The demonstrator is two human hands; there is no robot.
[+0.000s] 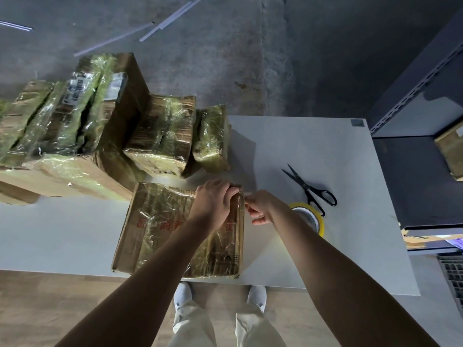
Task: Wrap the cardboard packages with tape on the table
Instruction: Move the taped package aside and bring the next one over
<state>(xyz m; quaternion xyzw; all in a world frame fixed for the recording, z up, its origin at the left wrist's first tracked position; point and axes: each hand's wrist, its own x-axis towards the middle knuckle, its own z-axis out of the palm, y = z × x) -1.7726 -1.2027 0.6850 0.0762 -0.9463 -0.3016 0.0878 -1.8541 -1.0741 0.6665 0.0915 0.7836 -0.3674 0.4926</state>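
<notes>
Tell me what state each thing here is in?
Flat cardboard package: lying flat, partly covered in clear tape.
Left hand: gripping the package's far corner.
Right hand: pinching the package's right edge.
Yellow-cored tape roll: on the table, unheld.
Black-handled metal scissors: lying flat, blades slightly apart.
Stacked cardboard packages: wrapped in tape.

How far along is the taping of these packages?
Done: the stack at left looks fully taped. In hand: left hand and right hand pinch at the far right corner of the flat package, mostly glossy with tape. To do: its left edge looks bare; roll and scissors lie at right.
</notes>
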